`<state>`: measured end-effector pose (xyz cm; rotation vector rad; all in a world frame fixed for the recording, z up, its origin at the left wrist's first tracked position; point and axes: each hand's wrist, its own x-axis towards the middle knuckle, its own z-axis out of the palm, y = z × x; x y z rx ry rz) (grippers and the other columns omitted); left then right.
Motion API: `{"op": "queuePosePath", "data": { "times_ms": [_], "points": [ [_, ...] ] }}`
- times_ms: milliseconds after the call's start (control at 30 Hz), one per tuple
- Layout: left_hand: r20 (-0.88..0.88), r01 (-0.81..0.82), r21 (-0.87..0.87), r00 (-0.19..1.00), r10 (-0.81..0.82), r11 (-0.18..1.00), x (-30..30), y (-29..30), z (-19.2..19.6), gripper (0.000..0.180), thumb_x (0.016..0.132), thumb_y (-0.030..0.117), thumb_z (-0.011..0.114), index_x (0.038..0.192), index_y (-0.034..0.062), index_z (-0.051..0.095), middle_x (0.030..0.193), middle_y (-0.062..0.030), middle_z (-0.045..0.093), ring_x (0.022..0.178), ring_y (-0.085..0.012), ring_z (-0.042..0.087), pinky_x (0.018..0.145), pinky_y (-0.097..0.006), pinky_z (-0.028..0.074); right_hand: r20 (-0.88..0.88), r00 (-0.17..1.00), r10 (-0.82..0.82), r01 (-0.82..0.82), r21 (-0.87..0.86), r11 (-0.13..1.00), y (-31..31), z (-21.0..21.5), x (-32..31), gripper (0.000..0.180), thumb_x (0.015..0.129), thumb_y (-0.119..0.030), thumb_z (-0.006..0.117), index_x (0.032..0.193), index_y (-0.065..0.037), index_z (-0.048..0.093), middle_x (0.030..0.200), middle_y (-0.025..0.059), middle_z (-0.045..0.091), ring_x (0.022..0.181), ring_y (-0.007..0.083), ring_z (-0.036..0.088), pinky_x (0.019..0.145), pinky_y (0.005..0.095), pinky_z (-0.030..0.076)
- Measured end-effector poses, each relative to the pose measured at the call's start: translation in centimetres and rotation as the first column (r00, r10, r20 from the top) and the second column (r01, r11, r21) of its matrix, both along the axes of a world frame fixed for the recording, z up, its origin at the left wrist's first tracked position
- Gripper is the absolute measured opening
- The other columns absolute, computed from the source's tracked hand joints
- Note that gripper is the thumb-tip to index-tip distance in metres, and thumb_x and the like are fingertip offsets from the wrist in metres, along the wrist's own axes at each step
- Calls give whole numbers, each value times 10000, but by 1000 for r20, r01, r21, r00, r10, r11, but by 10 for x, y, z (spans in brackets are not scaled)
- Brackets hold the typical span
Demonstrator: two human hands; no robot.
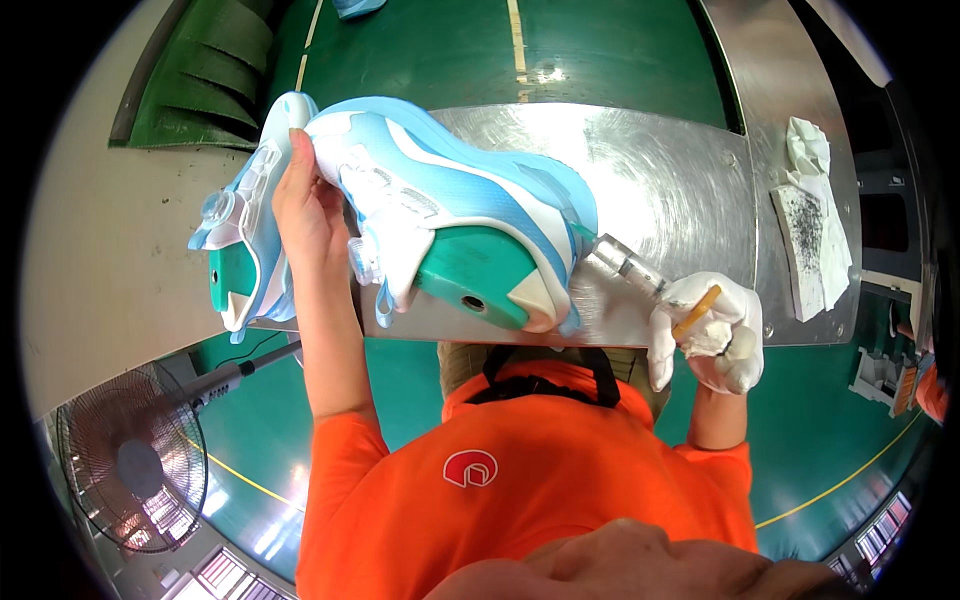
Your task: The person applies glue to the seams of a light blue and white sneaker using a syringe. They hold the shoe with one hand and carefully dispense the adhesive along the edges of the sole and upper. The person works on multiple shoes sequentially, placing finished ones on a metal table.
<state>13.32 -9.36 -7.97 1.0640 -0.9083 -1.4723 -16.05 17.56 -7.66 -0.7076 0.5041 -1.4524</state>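
My bare left hand (306,218) grips the toe end of a light-blue and white sneaker (450,180), which lies tilted on its side with a clear dial on its upper. A green shoe last (478,268) fills that sneaker's opening. My right hand (738,305), in a white glove, is closed around a clear syringe (628,262) whose tip meets the sneaker's sole edge near the heel. A yellowish stick (697,312) and some white material also show in the gloved fingers. A matching sneaker (265,185) on a green last stands left of my left hand.
Beneath the sneaker is a shiny metal plate (660,180). Crumpled white cloth (810,150) and a black-smudged white pad (800,235) lie on the right ledge. A green belt (620,50) runs beyond, with green flaps (215,75) at left. A fan (135,465) stands lower left.
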Motion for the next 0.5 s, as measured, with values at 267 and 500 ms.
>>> {"op": "queuePosePath", "data": {
  "times_ms": [267,500],
  "points": [
    [89,32,-5,996,-31,999,-3,3,0,439,993,372,556,1154,-34,598,959,-117,688,819,-185,672,709,-305,542,114,992,-46,31,133,991,6,-1,7,898,584,-277,880,1245,176,472,926,285,619,728,318,676,651,375,590],
    [173,39,39,984,-45,998,-11,6,6,460,1018,417,471,1261,33,548,1092,-132,670,955,-244,672,833,-398,563,169,979,-112,67,249,966,5,5,10,659,638,-85,732,1217,151,522,887,264,630,702,299,673,665,365,582]
  ]
}}
